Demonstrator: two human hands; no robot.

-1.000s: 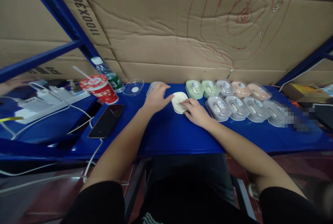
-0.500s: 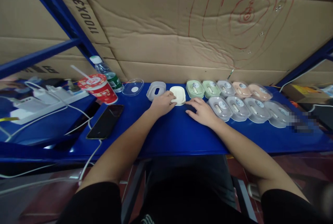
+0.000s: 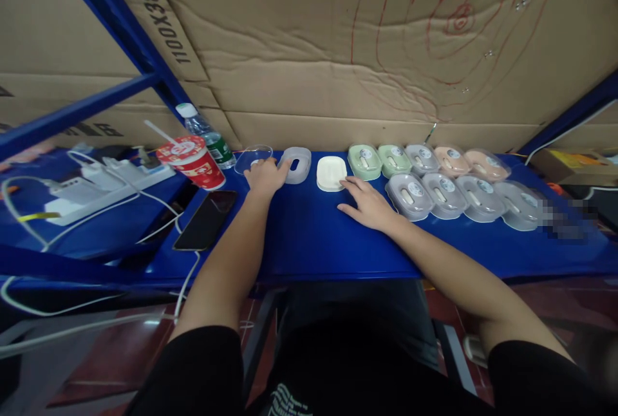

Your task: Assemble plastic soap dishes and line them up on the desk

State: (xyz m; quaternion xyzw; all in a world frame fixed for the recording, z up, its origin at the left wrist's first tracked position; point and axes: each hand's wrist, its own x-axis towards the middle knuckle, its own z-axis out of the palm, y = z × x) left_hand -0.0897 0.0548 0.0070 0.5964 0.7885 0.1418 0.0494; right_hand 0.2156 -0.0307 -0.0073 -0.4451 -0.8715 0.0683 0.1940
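Note:
My left hand point(image 3: 263, 176) reaches across the blue shelf point(image 3: 309, 236), fingers spread on the edge of a clear plastic lid point(image 3: 251, 157). Right of the hand sits a grey insert tray with a slot point(image 3: 295, 164). A cream-white case base point(image 3: 331, 173) lies free beside it. My right hand point(image 3: 367, 202) rests flat and open on the shelf just right of the white base, touching nothing else. Two rows of closed small cases point(image 3: 437, 179), green, grey and pink, lie to its right.
A red paper cup with a straw point(image 3: 192, 160) and a water bottle point(image 3: 208, 134) stand at the left. A black phone point(image 3: 206, 219) on a white cable lies near the front edge. A power strip with chargers point(image 3: 91, 184) is farther left. Cardboard point(image 3: 338, 49) walls the back.
My left hand let go of the white base and moved left to the clear lid. My right hand drew back slightly and lies flat. The white base now sits alone.

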